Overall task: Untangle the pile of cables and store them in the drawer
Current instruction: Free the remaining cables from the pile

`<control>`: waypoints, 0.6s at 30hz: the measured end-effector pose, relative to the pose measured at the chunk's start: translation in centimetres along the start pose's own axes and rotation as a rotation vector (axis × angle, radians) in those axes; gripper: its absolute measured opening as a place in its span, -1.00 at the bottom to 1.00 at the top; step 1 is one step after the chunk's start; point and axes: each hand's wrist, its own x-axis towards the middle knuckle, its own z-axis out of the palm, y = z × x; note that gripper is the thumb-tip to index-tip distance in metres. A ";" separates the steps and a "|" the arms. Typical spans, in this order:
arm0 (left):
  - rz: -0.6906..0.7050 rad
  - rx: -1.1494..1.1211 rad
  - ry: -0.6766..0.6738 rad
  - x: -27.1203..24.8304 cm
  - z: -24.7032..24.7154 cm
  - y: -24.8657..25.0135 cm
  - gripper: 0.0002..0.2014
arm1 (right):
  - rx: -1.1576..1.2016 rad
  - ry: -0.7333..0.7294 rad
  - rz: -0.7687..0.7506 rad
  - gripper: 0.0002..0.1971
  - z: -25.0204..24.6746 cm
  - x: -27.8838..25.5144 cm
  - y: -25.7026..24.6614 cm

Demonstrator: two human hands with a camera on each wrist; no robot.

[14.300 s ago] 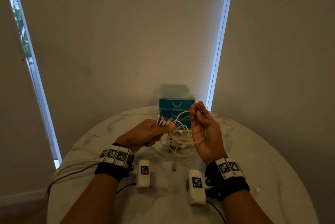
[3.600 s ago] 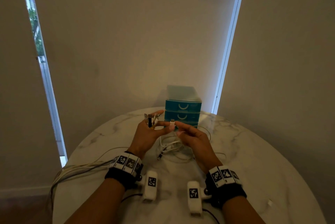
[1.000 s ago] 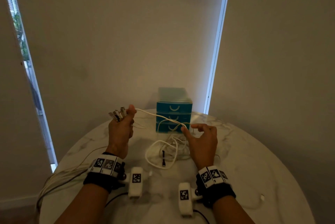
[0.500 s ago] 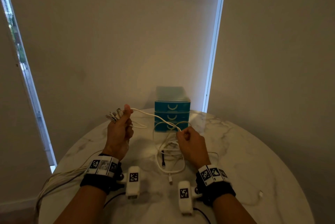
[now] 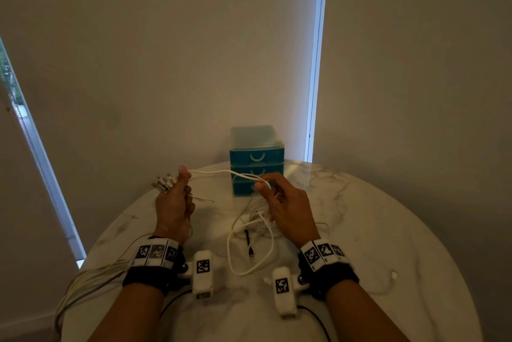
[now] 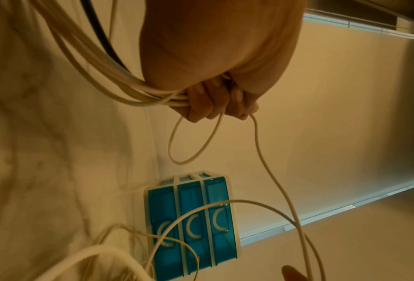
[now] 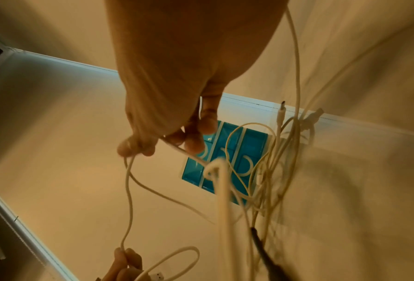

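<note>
I see my left hand (image 5: 174,203) clenched around a bundle of white cable ends (image 5: 163,183), while my right hand (image 5: 288,207) pinches one white cable (image 5: 221,173) stretched between them. The tangled white cables (image 5: 253,233) lie mid-surface; the teal three-drawer plastic box (image 5: 256,160) stands at the round marble surface (image 5: 388,230)'s far edge. No legible writing.

The head view looks forward and down from above the near edge of the round worktop (image 5: 374,230), taking in both forearms and facing a blue drawer unit (image 5: 256,158) by the wall. The left wrist view sits close under the left hand (image 6: 215,62) and looks along it past hanging white cables (image 6: 273,171), its picture turned so the drawer unit (image 6: 191,226) lies sideways. The right wrist view looks likewise from under the right hand (image 7: 177,76); all three share that drawer unit (image 7: 251,146) and the cables.
</note>
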 end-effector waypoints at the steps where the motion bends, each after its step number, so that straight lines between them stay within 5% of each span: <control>1: -0.004 0.008 0.009 0.0 0.0 0.0 -0.75 | -0.031 0.017 -0.023 -0.78 0.0 0.0 0.2; 5: -0.009 0.035 0.028 -0.1 0.1 -0.1 -0.77 | -0.130 0.108 -0.022 -0.72 0.0 0.1 1.0; 8: 0.007 0.043 0.057 0.0 0.0 0.1 -0.75 | -0.125 0.307 0.090 -0.74 -0.5 0.4 1.5; 12: 0.061 -0.082 0.195 1.4 -1.8 1.4 -0.70 | -0.021 0.569 0.479 -0.70 -2.9 0.9 3.5; 15: 0.061 -0.160 0.296 2.3 -3.4 2.3 -0.68 | 0.312 0.675 0.779 -0.69 -4.4 1.0 5.3; 18: 0.046 -0.179 0.286 2.4 -3.6 2.3 -0.69 | 0.534 0.607 0.780 -0.86 -4.3 0.8 5.5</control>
